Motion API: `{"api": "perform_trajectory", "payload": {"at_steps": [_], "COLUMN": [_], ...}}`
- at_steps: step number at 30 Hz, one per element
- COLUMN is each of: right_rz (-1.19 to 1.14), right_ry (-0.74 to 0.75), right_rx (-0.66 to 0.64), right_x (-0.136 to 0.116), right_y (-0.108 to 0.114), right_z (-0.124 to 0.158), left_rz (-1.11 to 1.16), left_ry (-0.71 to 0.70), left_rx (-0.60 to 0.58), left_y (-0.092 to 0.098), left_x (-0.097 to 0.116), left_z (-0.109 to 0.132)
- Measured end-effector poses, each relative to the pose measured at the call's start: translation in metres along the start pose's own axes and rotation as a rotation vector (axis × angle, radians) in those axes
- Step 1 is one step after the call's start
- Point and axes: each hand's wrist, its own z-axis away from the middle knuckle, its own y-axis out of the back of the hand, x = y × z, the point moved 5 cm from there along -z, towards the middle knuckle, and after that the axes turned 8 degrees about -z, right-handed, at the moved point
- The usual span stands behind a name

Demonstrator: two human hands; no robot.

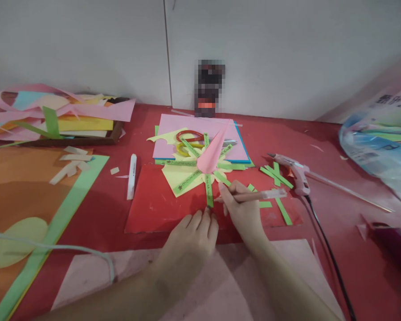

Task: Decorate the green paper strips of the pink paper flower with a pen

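A pink paper cone (210,156) stands at the middle of a ring of green paper strips, several bearing small dark marks, on a pale yellow petal-edged paper (169,178). My right hand (243,214) grips a brownish pen (250,196) with a clear end, its tip beside the front green paper strip (209,191). That strip carries a column of dark marks. The fingers of my left hand (194,229) are bent close together at its near end, pinning it; the left thumb is hidden. Beneath lies a red board (150,209).
Loose green strips (282,209) and a pink glue gun (296,171) with a black cord lie to the right. Scissors (189,135) rest on stacked coloured paper behind. A white marker (132,176) and a paper-filled tray (115,133) are left.
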Motion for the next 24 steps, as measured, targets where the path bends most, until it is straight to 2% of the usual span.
{"api": "perform_trajectory", "payload": {"at_steps": [3,12,18,24], "right_rz": [0.037,0.097,0.17,0.172], "right_ry": [0.016,0.033,0.06,0.092], "right_rx": [-0.075,-0.116,-0.112,-0.049], "right_x": [0.0021,0.0017,0.001,-0.0024], "right_y": [-0.0041,-0.0066,-0.0077,-0.0056], "right_z": [0.0,-0.0001,-0.0006,-0.001], "left_rz": [0.02,0.027,0.033,0.055], "left_ry": [0.008,0.012,0.011,0.014], "left_rx": [0.005,0.002,-0.007,-0.037], "left_y": [-0.0003,-0.0008,-0.0024,-0.0033], "left_x": [-0.0013,-0.0032,-0.003,-0.0039], "left_z": [-0.0011,-0.0026,-0.0026,-0.0024]}}
